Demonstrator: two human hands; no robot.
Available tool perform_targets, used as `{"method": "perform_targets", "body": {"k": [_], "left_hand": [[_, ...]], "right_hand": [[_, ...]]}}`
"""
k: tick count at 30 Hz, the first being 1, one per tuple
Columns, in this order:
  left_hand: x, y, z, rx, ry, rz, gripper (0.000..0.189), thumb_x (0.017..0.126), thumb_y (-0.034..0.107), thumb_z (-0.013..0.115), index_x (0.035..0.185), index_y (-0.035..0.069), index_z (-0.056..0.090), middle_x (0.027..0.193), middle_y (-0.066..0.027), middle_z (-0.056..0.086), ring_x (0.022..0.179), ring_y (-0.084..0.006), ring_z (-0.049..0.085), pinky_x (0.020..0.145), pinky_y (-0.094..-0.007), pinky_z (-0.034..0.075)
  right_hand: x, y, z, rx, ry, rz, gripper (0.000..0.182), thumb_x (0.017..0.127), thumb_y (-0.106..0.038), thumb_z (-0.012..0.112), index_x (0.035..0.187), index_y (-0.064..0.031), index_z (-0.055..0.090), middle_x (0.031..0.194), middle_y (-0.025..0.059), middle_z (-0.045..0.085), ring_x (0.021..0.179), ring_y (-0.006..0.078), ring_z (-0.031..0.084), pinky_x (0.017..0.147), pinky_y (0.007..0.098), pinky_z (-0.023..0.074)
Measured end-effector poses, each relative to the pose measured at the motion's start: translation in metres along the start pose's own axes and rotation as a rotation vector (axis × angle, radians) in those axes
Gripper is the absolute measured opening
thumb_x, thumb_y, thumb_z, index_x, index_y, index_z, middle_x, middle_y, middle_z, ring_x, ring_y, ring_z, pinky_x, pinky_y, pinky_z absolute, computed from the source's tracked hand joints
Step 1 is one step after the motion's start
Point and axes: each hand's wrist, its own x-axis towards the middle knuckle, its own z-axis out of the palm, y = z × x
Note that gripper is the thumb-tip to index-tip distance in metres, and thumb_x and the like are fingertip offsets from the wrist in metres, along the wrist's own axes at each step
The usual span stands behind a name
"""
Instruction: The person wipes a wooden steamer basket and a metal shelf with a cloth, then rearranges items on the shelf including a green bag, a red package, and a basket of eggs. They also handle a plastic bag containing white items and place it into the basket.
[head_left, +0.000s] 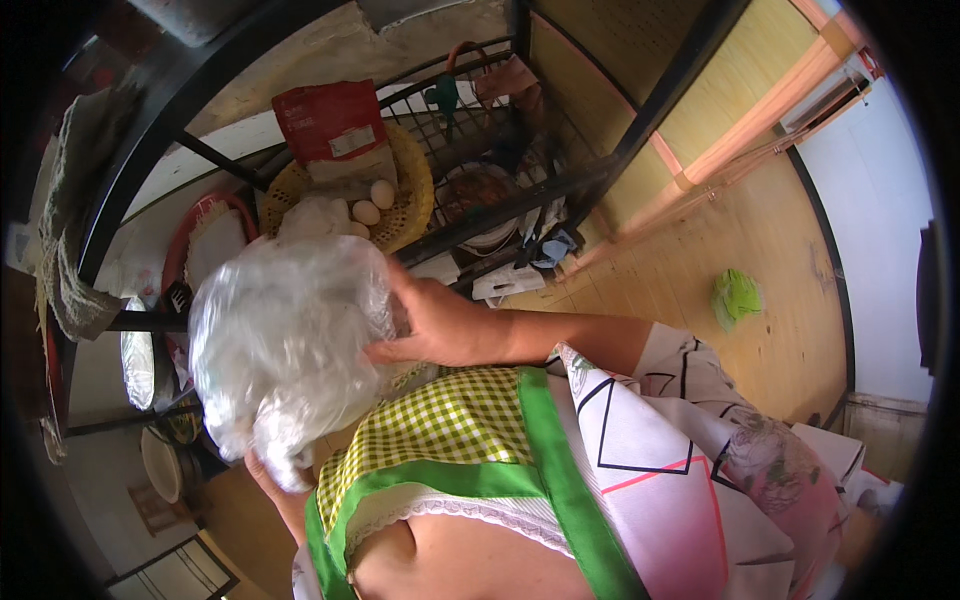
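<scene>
A bulky crumpled clear plastic bag is between my hands, in front of my chest. My right hand grips its right side, the thumb near me and the fingers partly behind the film. My left hand supports the bag's lower left edge, with most of its fingers hidden behind the plastic. What the bag holds cannot be made out. Just beyond it, a yellow woven basket on a rack holds several eggs, a red and beige packet and another piece of clear plastic.
A black metal rack frame crosses ahead, with a wire basket behind it. A red basin stands left of the woven basket. Grey cloths hang at far left. A green plastic bag lies on the wooden surface at right.
</scene>
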Motion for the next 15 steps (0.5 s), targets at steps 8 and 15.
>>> {"method": "perform_targets", "body": {"k": [8,15], "left_hand": [[0.064,-0.005,-0.027,2.279,0.264,0.446,0.046,0.068,0.02,0.069,0.105,0.0,0.051,0.081,-0.025,0.061,0.079,-0.042,0.059,0.067,-0.0465,0.046],[0.006,0.01,0.014,1.038,-0.349,0.186,0.085,0.068,-0.004,0.065,0.14,0.008,0.021,0.12,-0.0155,0.05,0.099,-0.0247,0.055,0.082,-0.0332,0.045]], "right_hand": [[0.017,-0.001,-0.015,0.039,0.163,0.237,0.045,0.082,-0.01,0.061,0.122,-0.0024,0.042,0.1,0.0075,0.058,0.082,0.0088,0.057,0.071,0.0238,0.0486],[0.012,0.025,0.011,-0.237,-0.452,-0.113,0.057,0.08,-0.015,0.058,0.13,0.0012,0.035,0.104,0.0257,0.056,0.097,0.0336,0.058,0.084,0.0378,0.0462]]}}
